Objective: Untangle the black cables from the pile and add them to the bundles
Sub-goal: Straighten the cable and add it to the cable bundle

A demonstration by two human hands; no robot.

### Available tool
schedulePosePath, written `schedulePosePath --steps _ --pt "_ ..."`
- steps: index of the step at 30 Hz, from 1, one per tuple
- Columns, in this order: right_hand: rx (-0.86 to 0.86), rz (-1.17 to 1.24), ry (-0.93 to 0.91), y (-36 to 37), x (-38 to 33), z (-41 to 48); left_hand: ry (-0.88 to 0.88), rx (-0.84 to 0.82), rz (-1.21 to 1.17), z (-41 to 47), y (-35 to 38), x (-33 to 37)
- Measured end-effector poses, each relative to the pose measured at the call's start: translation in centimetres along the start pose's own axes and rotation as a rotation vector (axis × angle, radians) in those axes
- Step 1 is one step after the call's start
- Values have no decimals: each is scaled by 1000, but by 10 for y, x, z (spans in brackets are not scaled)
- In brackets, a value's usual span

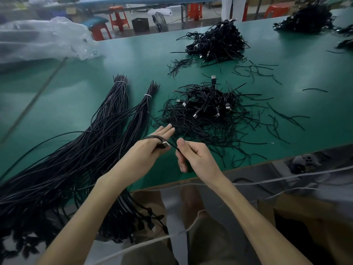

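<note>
Black cables lie in a tangled pile [206,111] on the green table [133,60], straight ahead of both hands, and one cable [172,146] is stretched between the hands just short of the pile's near edge. The left hand [150,146] reaches forward, back up, its fingers [166,130] straight and close together. The cable loops across them, and its silver plug [165,144] looks pinned by the thumb against the side of the hand. The right hand [194,156] is turned thumb-up, thumb and forefinger pinched on the cable, the other fingers curled loosely beneath. Both forearms are bare and come in from the bottom edge. Two tied bundles [107,119] lie to the left, fanning toward the table's near edge, each cinched near its far end by one white tie [120,82]. Three piles show in all: the near one, a second pile [217,42] farther back, and a third pile [309,18] at the far right corner. Short loose strands [254,70] are scattered around them, too many to count.
</note>
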State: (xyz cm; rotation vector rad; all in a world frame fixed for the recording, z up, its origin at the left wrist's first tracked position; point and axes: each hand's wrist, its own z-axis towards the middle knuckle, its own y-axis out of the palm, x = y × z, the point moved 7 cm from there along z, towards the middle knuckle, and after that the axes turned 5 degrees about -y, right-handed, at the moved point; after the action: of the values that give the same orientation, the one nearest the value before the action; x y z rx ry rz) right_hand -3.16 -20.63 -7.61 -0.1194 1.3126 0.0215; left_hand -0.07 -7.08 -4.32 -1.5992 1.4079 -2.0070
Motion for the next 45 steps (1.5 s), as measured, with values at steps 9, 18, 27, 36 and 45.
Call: schedulePosePath --steps 9,18,27,36,45 --pt "-99 -165 -11 13 5 -2 85 93 -758 -5 -3 10" --pt "-168 -324 -33 19 6 -3 99 -74 -1130 -13 -5 34" --pt "-168 -512 -24 22 4 -3 57 -332 -159 -43 8 46" --pt "-220 -603 -5 20 5 -3 17 -357 453 -43 20 43" --pt "-84 -493 -106 17 0 -6 150 -227 684 -46 18 17"
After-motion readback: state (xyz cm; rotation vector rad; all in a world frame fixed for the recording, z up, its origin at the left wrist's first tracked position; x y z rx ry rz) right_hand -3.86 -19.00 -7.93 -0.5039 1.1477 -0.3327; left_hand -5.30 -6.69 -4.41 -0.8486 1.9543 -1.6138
